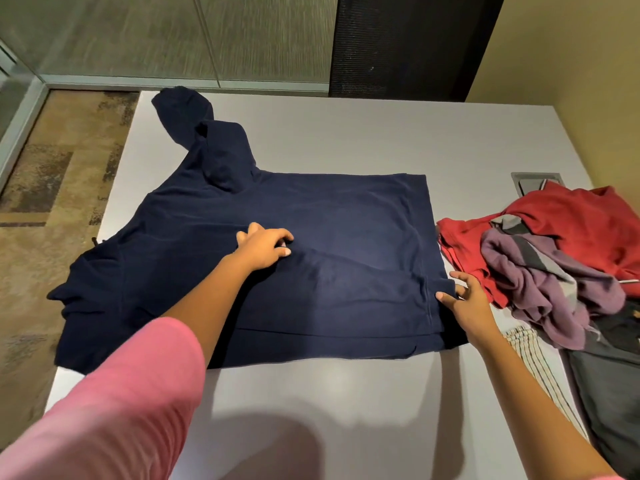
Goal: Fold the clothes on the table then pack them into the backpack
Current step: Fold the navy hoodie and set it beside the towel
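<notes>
I am pressing my left hand (265, 248) on the middle of the one navy hoodie (346, 230), fingers curled and bunching the cloth. The hoodie is lying flat across the bench (346, 140), with its left side hanging off the edge. My right hand (465, 299) is pinching the cuff of the folded-in sleeve at the hoodie's right hem. To the right a pile is sitting: one red top (571, 223), one purple garment (540, 282), one striped cloth (533, 358) and something dark grey (609, 382), cut off by the frame.
</notes>
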`<state>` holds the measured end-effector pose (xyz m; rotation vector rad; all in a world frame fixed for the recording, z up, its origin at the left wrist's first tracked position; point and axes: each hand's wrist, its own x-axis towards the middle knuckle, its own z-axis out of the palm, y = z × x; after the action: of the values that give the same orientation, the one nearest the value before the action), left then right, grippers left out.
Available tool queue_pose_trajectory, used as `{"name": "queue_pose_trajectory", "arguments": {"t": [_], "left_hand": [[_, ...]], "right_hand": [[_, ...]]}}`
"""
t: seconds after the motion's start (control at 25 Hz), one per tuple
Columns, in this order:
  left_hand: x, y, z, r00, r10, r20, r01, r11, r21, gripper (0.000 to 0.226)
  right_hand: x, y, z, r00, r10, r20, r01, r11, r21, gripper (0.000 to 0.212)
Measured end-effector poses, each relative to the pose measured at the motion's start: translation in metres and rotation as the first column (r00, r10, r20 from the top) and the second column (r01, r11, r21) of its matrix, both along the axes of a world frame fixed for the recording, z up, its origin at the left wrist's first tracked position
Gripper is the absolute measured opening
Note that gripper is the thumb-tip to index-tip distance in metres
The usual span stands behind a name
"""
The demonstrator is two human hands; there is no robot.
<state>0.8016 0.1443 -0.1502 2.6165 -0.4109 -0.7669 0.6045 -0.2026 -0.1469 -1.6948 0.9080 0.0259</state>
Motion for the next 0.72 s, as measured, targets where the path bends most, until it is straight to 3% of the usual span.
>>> {"name": "queue_pose_trajectory", "arguments": {"t": [0.2,0.32,0.4,0.52,0.72], "left_hand": [[0.02,0.007,-0.005,0.967,-0.027,-0.253,0.017,0.999,-0.042,0.032],[0.028,0.001,-0.008,0.927,-0.031,-0.375,-0.037,0.984,-0.174,0.028],[0.028,-0.009,-0.01,0.937,-0.086,-0.338,0.036,0.988,-0.153,0.028],[0.03,-0.014,-0.011,0.957,-0.223,-0.188,0.243,0.966,0.091,0.019],[0.046,0.012,-0.015,0.983,-0.099,-0.155,0.125,0.977,0.171,0.027]], "right_hand": [[0.001,-0.009,-0.003,0.999,-0.016,-0.031,0.018,0.998,0.067,0.037],[0.0,-0.014,-0.007,0.999,0.003,-0.033,0.001,0.995,0.098,0.039],[-0.001,-0.018,-0.009,0.999,0.025,-0.035,-0.021,0.993,0.12,0.038],[-0.001,-0.022,-0.013,0.998,0.013,-0.054,-0.007,0.993,0.121,0.037],[0.002,-0.02,-0.019,0.994,-0.038,-0.105,0.04,0.999,0.021,0.038]]}}
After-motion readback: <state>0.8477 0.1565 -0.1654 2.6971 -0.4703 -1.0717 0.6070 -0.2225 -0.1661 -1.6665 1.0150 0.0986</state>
